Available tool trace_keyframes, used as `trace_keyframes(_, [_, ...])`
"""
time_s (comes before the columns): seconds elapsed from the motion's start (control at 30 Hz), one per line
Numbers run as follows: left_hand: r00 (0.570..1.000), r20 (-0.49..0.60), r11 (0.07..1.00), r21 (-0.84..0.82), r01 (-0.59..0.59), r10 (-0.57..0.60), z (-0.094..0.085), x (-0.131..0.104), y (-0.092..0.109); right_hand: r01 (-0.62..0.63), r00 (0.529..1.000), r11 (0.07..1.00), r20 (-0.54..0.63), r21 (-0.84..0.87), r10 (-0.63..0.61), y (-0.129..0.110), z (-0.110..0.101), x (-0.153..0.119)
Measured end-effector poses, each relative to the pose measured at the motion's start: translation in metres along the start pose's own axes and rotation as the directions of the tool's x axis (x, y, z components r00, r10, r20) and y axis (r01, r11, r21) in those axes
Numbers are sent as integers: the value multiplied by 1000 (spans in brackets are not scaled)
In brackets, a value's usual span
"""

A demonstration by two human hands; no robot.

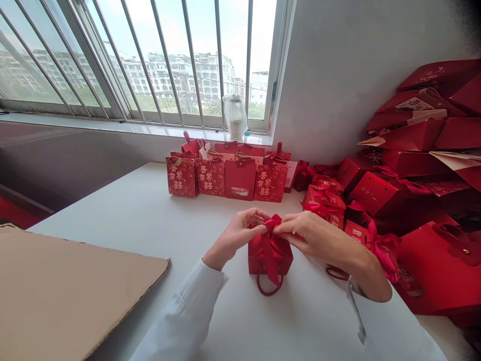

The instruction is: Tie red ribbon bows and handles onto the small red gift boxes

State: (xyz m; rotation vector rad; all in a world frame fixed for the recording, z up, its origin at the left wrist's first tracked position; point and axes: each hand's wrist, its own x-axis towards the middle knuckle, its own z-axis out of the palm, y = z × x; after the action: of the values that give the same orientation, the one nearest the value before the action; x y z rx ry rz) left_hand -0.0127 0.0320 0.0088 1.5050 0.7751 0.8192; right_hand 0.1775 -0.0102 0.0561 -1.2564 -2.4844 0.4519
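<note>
A small red gift box (255, 258) stands on the white table in front of me, with a rope handle (269, 293) hanging down its near side. Over its top runs a red ribbon (268, 253), knotted or bowed at the top, one tail falling across the front. My left hand (242, 233) pinches the ribbon from the left, thumb and fingers closed at the knot. From the right, my right hand (311, 233) pinches the same ribbon between thumb and fingertips. Fingers partly hide the knot, so I cannot tell how tight it is.
Several upright red gift bags (240, 180) stand in rows by the window wall. A large heap of red boxes (383, 193) fills the right side. Flat brown cardboard (75, 291) lies at the left. A wrapped jar-like container (235, 118) sits on the windowsill.
</note>
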Motion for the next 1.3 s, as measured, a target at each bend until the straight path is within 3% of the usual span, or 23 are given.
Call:
trace_keyframes(0.1, [1000, 6, 1000, 5, 2, -2, 0, 0, 0, -58, 998, 979, 4, 194, 59, 8, 1, 3])
trace_keyframes(0.23, [1000, 18, 1000, 21, 22, -22, 0, 0, 0, -214, 976, 852, 75, 478, 203, 22, 7, 10])
trace_keyframes(0.37, [998, 49, 999, 28, 34, -35, 1, 0, 0, -320, 942, 742, 111, 589, 318, 30, 15, 16])
trace_keyframes(0.57, [998, 40, 998, 18, 56, -57, 4, -1, 3, -359, 922, 713, 111, 601, 371, 34, 23, 19])
trace_keyframes(0.97, [999, 13, 999, 25, 40, -40, 1, 2, -5, -306, 947, 732, 118, 608, 297, 32, 24, 20])
trace_keyframes(1.3, [995, 77, 997, 31, 68, -70, -13, -5, 3, -277, 955, 752, 87, 599, 282, 36, 26, 20])
